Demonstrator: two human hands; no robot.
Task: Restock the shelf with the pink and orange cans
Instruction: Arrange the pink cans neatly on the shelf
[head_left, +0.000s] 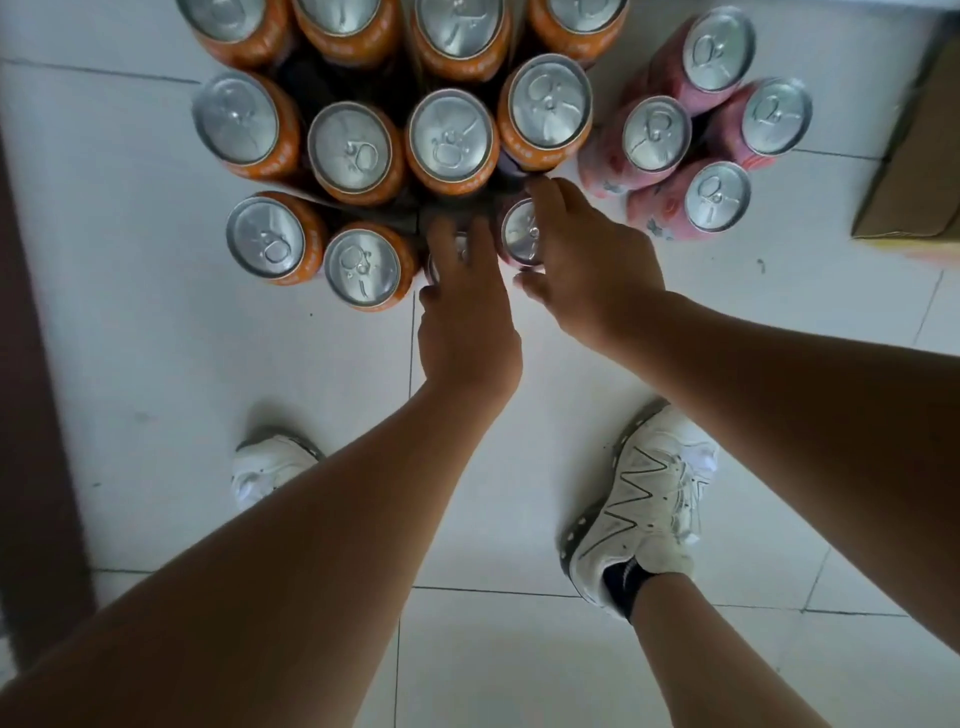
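Several orange cans (353, 150) stand upright in rows on the white tiled floor, seen from above. Several pink cans (657, 135) stand in a cluster to their right. My left hand (462, 306) reaches down over a can (460, 249) in the front row, fingers curled round its top, which is mostly hidden. My right hand (587, 249) grips the neighbouring can (519, 234) at the row's right end, fingers over its far side and thumb on the near side; its colour looks pinkish but is hard to tell.
A cardboard box (914, 171) sits at the right edge. A dark brown vertical strip (31, 364) runs along the left edge. My two white sneakers (644, 499) stand on the tiles (519, 649) below the cans.
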